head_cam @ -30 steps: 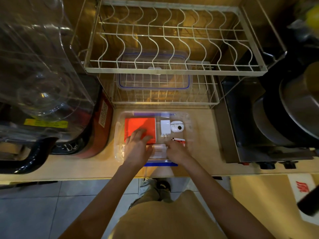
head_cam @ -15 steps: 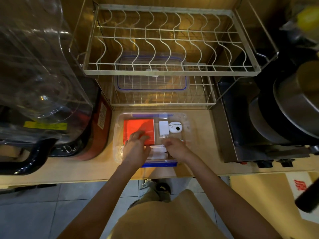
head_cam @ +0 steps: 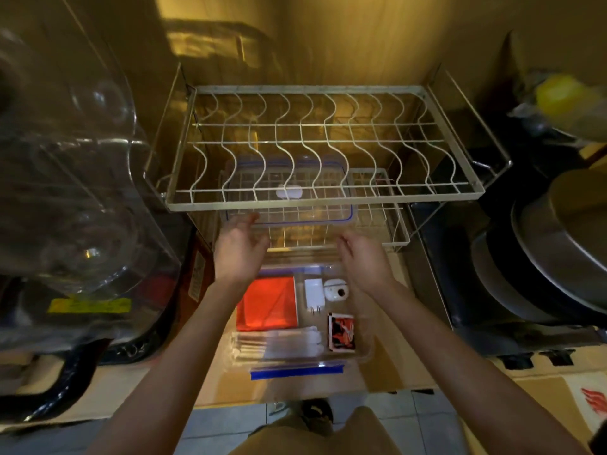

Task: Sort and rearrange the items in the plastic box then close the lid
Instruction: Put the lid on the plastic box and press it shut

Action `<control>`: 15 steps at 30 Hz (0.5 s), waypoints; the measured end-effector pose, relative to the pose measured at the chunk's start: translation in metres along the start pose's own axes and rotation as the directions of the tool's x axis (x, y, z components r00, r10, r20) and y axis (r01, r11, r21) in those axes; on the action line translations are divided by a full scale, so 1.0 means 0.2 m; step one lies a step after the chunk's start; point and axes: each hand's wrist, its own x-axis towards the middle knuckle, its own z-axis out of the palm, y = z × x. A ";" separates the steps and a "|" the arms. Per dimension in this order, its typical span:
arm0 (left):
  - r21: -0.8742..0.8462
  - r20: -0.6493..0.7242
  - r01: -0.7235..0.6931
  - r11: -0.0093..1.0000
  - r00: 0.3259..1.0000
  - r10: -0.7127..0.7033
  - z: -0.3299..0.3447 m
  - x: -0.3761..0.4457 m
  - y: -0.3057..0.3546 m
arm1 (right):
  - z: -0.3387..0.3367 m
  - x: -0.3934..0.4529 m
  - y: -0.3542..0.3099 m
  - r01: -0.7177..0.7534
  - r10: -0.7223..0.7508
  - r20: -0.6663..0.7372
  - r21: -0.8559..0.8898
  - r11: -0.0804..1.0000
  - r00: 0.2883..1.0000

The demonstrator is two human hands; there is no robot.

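Lid [head_cam: 289, 192] — seemingly — behind box [head_cam: 364, 343]

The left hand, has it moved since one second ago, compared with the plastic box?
Yes. The left hand has left the plastic box and gone forward to the lid on the rack's lower shelf.

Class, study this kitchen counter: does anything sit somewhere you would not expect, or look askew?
The clear lid with the blue seal lies on the dish rack's lower shelf, away from the open plastic box. Both hands, left and right, are raised toward it. Inside the box, things lie tidy; nothing spilled.
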 end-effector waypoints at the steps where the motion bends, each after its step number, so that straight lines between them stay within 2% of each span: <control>1: 0.053 0.026 -0.019 0.998 1.000 0.018 0.01 0.03 -0.01 | 0.00 0.05 0.00 0.030 -0.031 -0.027 -0.049 0.998 0.999; 3: 0.229 0.121 -0.069 0.971 0.992 0.042 0.05 0.08 -0.04 | 0.01 0.14 -0.01 0.033 -0.030 0.015 -0.194 0.981 0.999; 5: 0.366 0.210 -0.150 0.918 0.975 0.075 0.08 0.12 -0.08 | 0.04 0.20 0.00 0.021 0.026 0.124 -0.360 0.933 0.992; 7: 0.371 0.229 -0.214 0.904 0.964 0.135 0.11 0.14 -0.12 | 0.07 0.24 0.02 0.031 0.066 0.195 -0.459 0.888 0.979; 10: 0.324 0.191 -0.226 0.919 0.967 0.171 0.12 0.15 -0.14 | 0.12 0.25 0.05 0.058 0.067 0.232 -0.493 0.868 0.970; 15: 0.362 0.186 -0.202 0.910 0.972 0.142 0.13 0.15 -0.15 | 0.15 0.25 0.08 0.069 0.011 0.153 -0.506 0.860 0.988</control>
